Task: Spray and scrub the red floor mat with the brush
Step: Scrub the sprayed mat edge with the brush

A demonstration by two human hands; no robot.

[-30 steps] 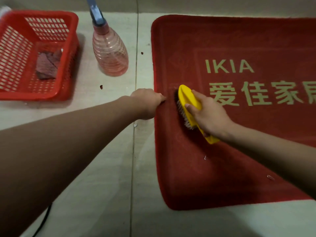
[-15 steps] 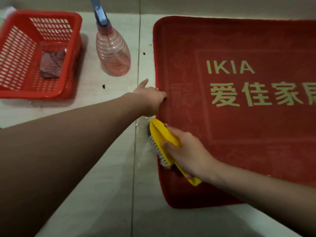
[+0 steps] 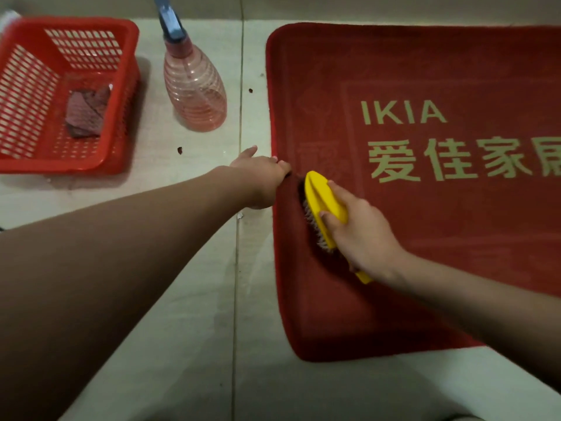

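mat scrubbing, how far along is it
Done, apparently: spraying, since the bottle stands on the floor beside the mat. In hand: the right hand holds the brush, bristles on the mat's left strip, while the left hand holds that edge. Left: likely the lettered middle and the right side, which the brush is not on; wetness cannot be judged.
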